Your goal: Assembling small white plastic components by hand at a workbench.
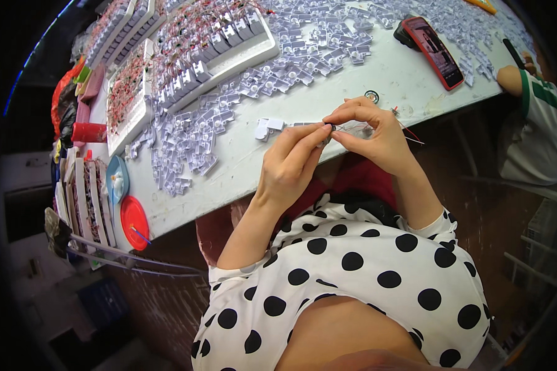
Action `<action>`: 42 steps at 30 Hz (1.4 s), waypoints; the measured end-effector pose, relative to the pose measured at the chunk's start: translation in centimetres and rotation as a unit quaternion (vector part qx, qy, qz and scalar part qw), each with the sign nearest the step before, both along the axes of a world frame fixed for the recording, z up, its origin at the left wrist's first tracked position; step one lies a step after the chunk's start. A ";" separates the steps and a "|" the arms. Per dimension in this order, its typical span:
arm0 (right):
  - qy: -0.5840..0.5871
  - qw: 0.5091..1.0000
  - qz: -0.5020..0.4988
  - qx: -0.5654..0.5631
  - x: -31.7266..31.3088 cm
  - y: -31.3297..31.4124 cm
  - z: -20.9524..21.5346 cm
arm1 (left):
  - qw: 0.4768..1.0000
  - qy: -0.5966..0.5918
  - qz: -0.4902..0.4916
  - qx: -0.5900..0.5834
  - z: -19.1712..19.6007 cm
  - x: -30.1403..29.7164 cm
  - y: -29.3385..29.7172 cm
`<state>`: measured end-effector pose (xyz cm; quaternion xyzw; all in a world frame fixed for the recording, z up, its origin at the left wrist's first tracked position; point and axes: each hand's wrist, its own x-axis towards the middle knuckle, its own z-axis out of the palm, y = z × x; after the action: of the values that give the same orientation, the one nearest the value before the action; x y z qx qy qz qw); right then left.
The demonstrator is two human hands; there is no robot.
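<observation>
Near the table's front edge, my left hand (289, 162) and my right hand (377, 135) meet fingertip to fingertip. Both are closed in a pinch on one small dark part (332, 128), mostly covered by the fingers, so its kind is unclear. Thin red and white wires (413, 136) stick out beside my right hand; where they begin is hidden. Just beyond my right fingers lies a small round disc (372, 96) with a dark rim. To the left of my left hand, a white plastic housing (268, 128) rests on the table.
Many loose white housings (303, 59) cover the white table (241, 164). White foam trays (244, 59) of wired parts stand at the far left. A red-cased phone (433, 52) leans at the back right. A red lid (134, 221) and blue dish (117, 179) sit left. Another person's arm (510, 80) is at right.
</observation>
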<state>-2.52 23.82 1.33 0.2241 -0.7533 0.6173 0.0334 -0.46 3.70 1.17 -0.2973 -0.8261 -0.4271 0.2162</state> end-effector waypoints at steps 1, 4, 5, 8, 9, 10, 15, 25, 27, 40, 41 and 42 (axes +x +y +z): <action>-0.002 1.000 0.001 0.000 -0.2 0.2 -0.3 | 1.000 -0.013 -0.003 0.006 0.1 0.1 -0.1; -0.087 0.993 0.061 -0.055 -0.7 1.0 -0.8 | 0.999 -0.027 -0.014 0.035 0.0 0.1 -0.4; -0.128 0.986 0.082 -0.063 -0.9 1.1 -0.6 | 0.999 -0.028 -0.013 0.036 -0.1 0.0 -0.6; -0.175 0.975 0.107 -0.085 -1.1 1.1 -0.7 | 0.998 -0.040 -0.026 0.048 -0.3 -0.1 -0.8; -0.179 0.972 0.112 -0.100 -1.1 1.0 -0.7 | 0.997 -0.042 -0.027 0.054 -0.3 -0.1 -0.9; -0.180 0.972 0.114 -0.100 -1.1 0.9 -0.6 | 0.997 -0.045 -0.027 0.060 -0.3 -0.1 -1.0; -0.112 0.992 0.042 -0.036 -1.1 0.5 -0.4 | 0.998 -0.060 0.006 -0.007 0.2 -0.6 -1.8; 0.093 0.990 -0.088 0.065 -0.6 -1.6 -2.8 | 0.983 -0.104 -0.012 -0.153 -0.7 -2.2 -4.2; 0.093 0.990 -0.081 0.069 -0.7 -2.2 -3.4 | 0.984 -0.120 -0.012 -0.131 -0.7 -2.1 -4.2; 0.260 0.921 -0.072 0.281 -0.7 -2.6 -2.6 | 0.986 -0.118 0.003 -0.121 -0.8 -1.4 -4.6; 0.262 0.922 -0.069 0.278 -0.7 -2.6 -2.4 | 0.985 -0.116 0.004 -0.127 -0.6 -1.4 -4.8; 0.269 0.914 -0.072 0.294 -0.7 -2.5 -2.3 | 0.985 -0.115 0.005 -0.129 -0.6 -1.6 -5.2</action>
<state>-3.19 21.28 -1.01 0.3269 -0.8772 0.2806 0.2120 -2.01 -1.50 0.53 -0.2670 -0.8953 -0.3471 0.0816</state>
